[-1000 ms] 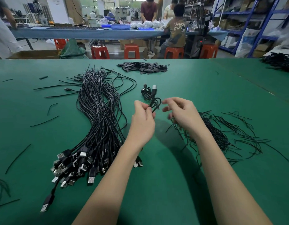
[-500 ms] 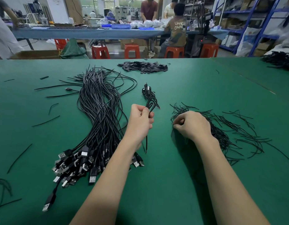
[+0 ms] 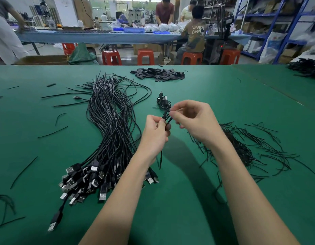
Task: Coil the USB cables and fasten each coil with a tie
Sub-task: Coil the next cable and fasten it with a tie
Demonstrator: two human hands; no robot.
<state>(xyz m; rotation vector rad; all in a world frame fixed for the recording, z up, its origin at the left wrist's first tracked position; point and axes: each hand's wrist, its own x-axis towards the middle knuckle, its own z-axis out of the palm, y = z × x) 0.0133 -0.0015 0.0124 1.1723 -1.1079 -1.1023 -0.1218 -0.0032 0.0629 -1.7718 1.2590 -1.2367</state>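
Above the green counter (image 3: 197,82), the left hand (image 3: 154,137) grips a coiled cable (image 3: 163,103) beside the cable bundle (image 3: 109,124); the right hand (image 3: 197,121) pinches a tie (image 3: 168,119) against it.

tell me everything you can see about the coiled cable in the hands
The coiled cable is a thin black USB lead wound into a small tight bundle, held upright above the green table. A plug with a silvery end sticks out near its top. The left hand pinches its lower end, where a thin black tie hangs straight down. The right hand pinches it just above. It touches nothing else.
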